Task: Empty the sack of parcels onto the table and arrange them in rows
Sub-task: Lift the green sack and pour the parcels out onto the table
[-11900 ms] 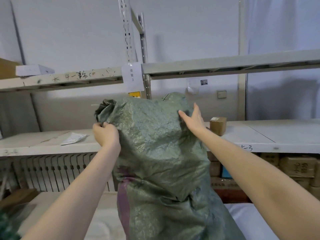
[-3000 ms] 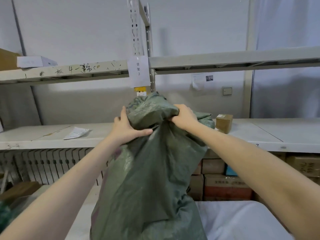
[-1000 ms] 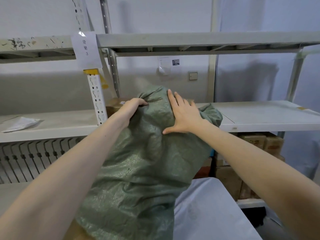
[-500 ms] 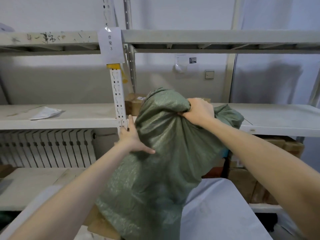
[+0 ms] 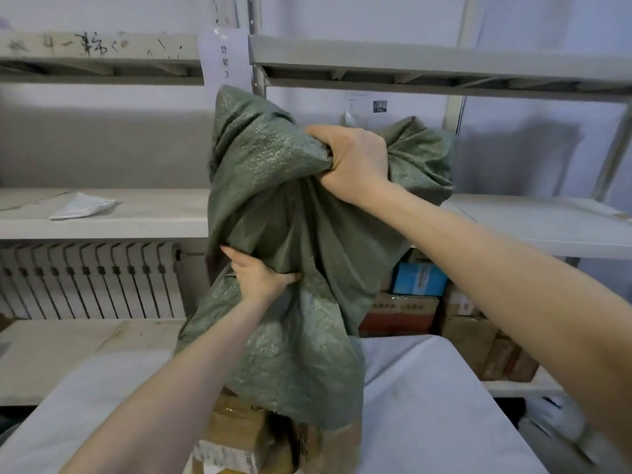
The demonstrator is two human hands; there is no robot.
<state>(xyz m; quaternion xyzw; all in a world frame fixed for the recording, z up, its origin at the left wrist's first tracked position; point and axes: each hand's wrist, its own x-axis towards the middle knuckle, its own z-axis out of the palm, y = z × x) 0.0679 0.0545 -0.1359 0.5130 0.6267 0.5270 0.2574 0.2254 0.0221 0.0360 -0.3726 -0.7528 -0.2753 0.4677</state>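
The green woven sack [image 5: 294, 254] hangs mouth-down at frame centre over the white-covered table [image 5: 427, 405]. The right hand [image 5: 352, 162] clenches bunched fabric near its top; the left hand [image 5: 260, 275] grips a fold lower down. Brown parcels [image 5: 236, 436] show beneath the hem, partly covered by the sack and cut off at the bottom edge.

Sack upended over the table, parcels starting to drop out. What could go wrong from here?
1. The parcels emerge near the table's front edge; if more tumble out at once, some could slide off.
2. The sack hides what is left inside, so a parcel may snag in the folds and drop suddenly.
3. The right hand and left hand grip only bunched fabric; a slip could drop the load hard onto the parcels below.
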